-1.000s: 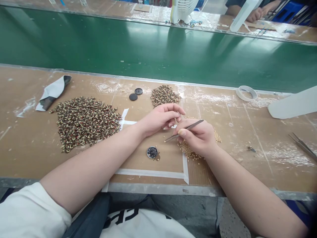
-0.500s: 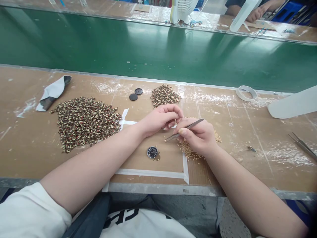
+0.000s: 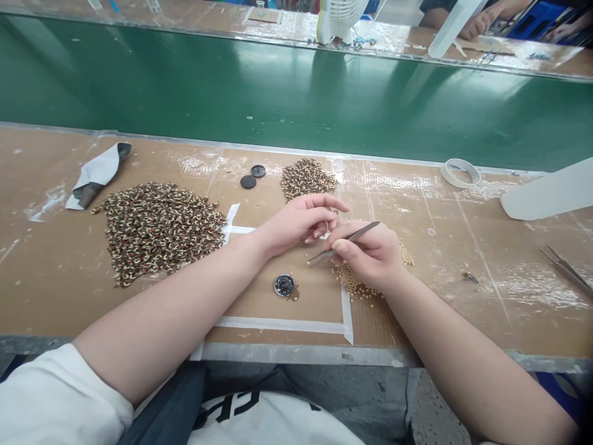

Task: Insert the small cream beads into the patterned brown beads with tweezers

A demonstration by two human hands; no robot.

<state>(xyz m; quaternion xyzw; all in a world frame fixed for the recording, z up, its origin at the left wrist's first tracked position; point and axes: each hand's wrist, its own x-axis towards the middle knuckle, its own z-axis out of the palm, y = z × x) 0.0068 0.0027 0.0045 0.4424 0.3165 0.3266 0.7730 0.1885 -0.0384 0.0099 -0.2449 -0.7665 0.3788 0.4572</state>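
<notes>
Head-camera view over a brown workbench [image 3: 69,290] edged by a green conveyor belt [image 3: 278,93]: a seated person's right hand [image 3: 370,253] pinches a pair of metal tweezers [image 3: 343,243], the tips pointing left and down toward the fingertips of the left hand [image 3: 301,222]. The left hand is loosely curled, fingers drawn together just beside the tweezer tips; whether it holds a small part cannot be told. Under the right hand lies a pile of small pale beads [image 3: 354,281], partly hidden by the wrist. A small round metal part [image 3: 284,285] rests on the bench just below the two hands, inside a square marked out in white tape [image 3: 282,323]. To the left spreads a large heap of brown speckled parts [image 3: 157,228], with a smaller heap [image 3: 306,177] beyond the hands and two black discs [image 3: 252,176] beside it. A roll of tape [image 3: 459,173] lies far right, and a second pair of tweezers [image 3: 566,269] near the right edge.
</notes>
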